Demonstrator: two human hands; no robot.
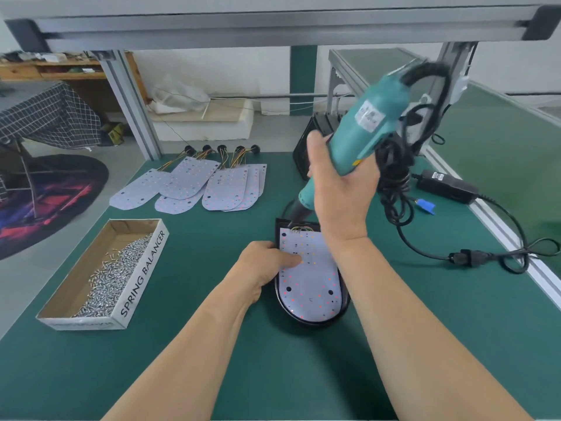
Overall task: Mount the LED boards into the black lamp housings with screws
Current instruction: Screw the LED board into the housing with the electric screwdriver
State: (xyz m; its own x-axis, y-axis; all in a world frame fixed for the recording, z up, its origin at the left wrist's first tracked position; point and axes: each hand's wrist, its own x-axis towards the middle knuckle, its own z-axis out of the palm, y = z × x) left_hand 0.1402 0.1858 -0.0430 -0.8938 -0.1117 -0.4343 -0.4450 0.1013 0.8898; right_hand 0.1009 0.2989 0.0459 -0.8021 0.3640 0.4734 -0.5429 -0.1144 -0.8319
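My left hand (267, 262) flat on the white LED board (309, 278) in its black oval housing (344, 305), right hand (337, 189) wrapped round the teal electric screwdriver (361, 129) (tip seemingly at the board's top).

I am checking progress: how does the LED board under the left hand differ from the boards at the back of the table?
The LED board sits inside a black housing, pressed by the left hand; the spare boards lie bare on the green table, overlapping, untouched. All share the same rounded white shape.

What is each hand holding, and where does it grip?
The right hand grips the teal electric screwdriver around its lower body. The left hand holds nothing; it presses the LED board.
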